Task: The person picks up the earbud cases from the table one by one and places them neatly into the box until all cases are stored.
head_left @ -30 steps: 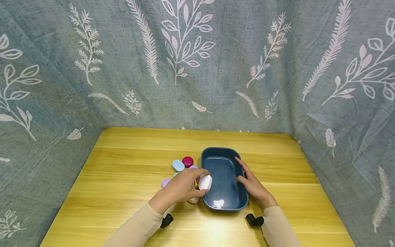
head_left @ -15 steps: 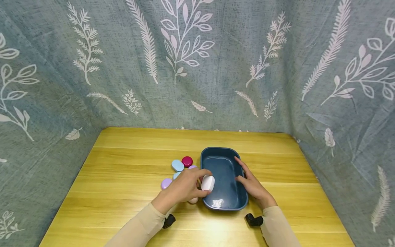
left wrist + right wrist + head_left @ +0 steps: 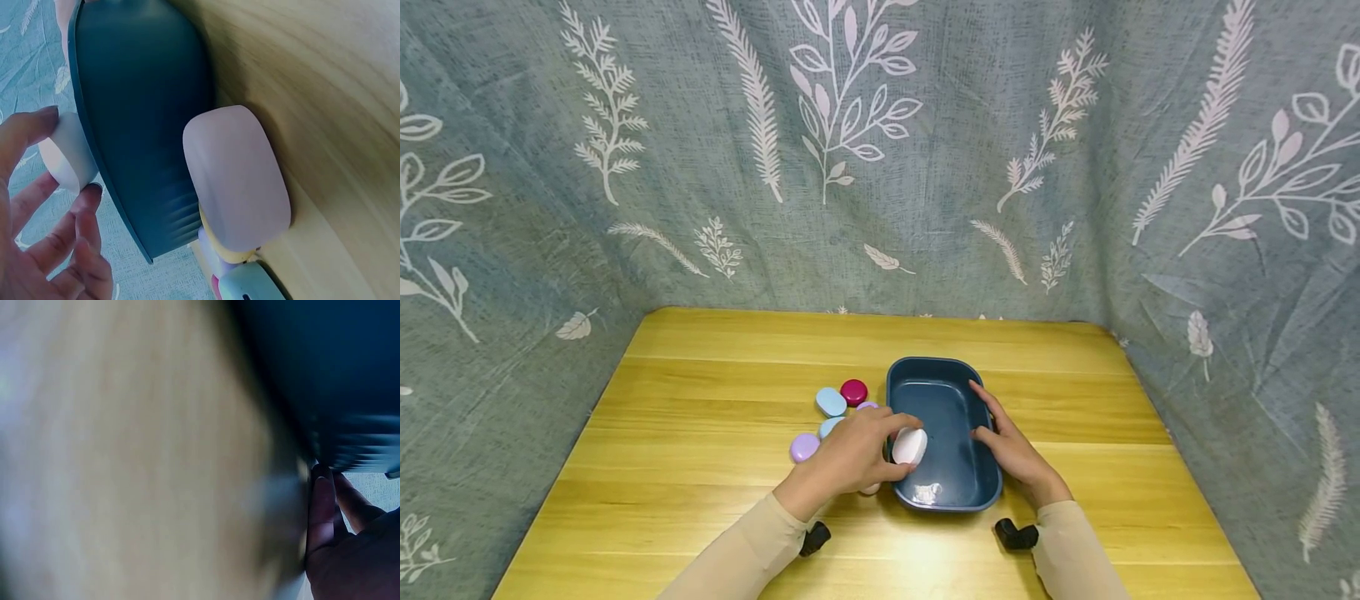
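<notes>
White and oval, the small case [image 3: 910, 447] sits pinched between thumb and fingertips of our left hand [image 3: 850, 457], held just over the left rim of the dark blue tray [image 3: 951, 496], at the near half of its length. From the left wrist view we see the same white case [image 3: 67, 153] against the tray's outer wall, with our fingers [image 3: 34, 203] curled round it. Our left forearm comes in low from the near left, wrist bent toward the tray. Our right hand [image 3: 1015, 450] rests against the tray's right rim, fingers fairly straight along it, gripping nothing. Left of the tray lie a pale pink case [image 3: 236, 177], two light blue cases [image 3: 831, 402], a purple one [image 3: 804, 447] and a dark red one [image 3: 853, 392] on the wooden table [image 3: 700, 400].
</notes>
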A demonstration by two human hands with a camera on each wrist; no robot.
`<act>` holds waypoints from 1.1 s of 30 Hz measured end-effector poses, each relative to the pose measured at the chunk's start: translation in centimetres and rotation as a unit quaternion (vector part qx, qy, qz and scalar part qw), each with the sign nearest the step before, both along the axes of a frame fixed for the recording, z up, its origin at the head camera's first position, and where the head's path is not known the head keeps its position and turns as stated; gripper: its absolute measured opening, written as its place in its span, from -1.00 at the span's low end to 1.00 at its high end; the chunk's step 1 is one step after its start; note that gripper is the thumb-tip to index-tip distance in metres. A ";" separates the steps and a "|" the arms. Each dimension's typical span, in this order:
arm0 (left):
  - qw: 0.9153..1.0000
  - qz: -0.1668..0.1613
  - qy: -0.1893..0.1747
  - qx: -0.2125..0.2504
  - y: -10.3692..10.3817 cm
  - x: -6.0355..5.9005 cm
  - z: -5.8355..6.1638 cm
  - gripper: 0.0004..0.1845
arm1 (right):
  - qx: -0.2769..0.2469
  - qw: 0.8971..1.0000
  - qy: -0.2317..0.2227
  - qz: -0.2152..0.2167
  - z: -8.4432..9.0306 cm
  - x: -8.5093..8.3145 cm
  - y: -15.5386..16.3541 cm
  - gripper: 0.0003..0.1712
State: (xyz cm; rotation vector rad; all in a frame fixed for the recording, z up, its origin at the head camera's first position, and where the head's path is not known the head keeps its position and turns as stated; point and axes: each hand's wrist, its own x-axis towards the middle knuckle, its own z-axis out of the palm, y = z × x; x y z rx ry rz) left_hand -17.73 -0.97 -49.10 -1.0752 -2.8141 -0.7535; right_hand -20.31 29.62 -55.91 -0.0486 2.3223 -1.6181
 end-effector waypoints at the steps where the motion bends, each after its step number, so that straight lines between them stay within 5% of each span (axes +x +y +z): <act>1: 1.000 0.002 -0.001 -0.004 0.1 0.0 0.0 -0.43 | -0.001 1.000 0.000 0.000 0.0 0.0 0.0 -0.08; 23: 0.998 0.006 -0.037 -0.042 0.8 0.2 -0.8 -0.39 | -0.015 1.000 0.011 0.007 0.0 -0.1 -0.1 -0.08; 33: 0.997 -0.006 -0.026 -0.076 1.7 0.1 -0.8 -0.42 | -0.017 1.000 0.018 0.009 -0.1 0.1 -0.1 -0.07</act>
